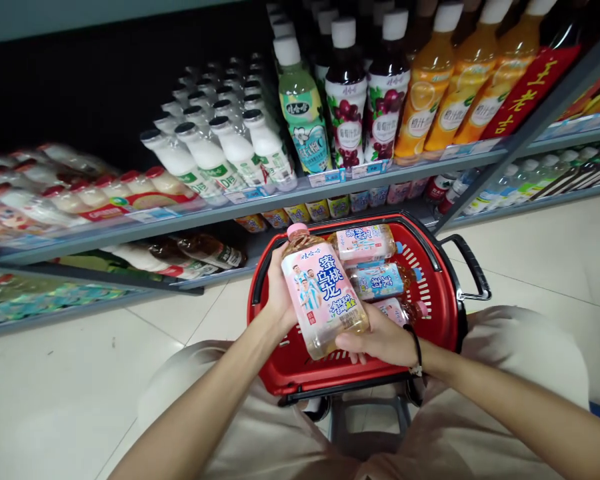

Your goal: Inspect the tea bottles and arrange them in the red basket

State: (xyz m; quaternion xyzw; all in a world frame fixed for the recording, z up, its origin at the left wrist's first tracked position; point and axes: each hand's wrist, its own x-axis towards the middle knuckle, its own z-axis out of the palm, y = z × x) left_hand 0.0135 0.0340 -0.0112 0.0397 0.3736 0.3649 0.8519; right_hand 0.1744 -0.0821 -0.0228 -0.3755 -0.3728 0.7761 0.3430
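Both hands hold a large pink-labelled tea bottle [323,293] with a pink cap, tilted over a red shopping basket [443,313]. My left hand [279,293] grips its upper left side. My right hand [380,339], with a black band at the wrist, supports its bottom. Inside the basket lie three more bottles of the same kind: one pink-labelled [364,243], one blue-labelled [377,280] and one partly hidden [397,310] behind my right hand.
A grey shelf [260,203] stands ahead with white milk-drink bottles [215,157], a green bottle [304,110], grape juice bottles [367,100] and orange juice bottles [445,87]. Red-capped bottles [80,193] lie at left. Lower shelves hold more drinks. The pale tiled floor [60,380] spreads below.
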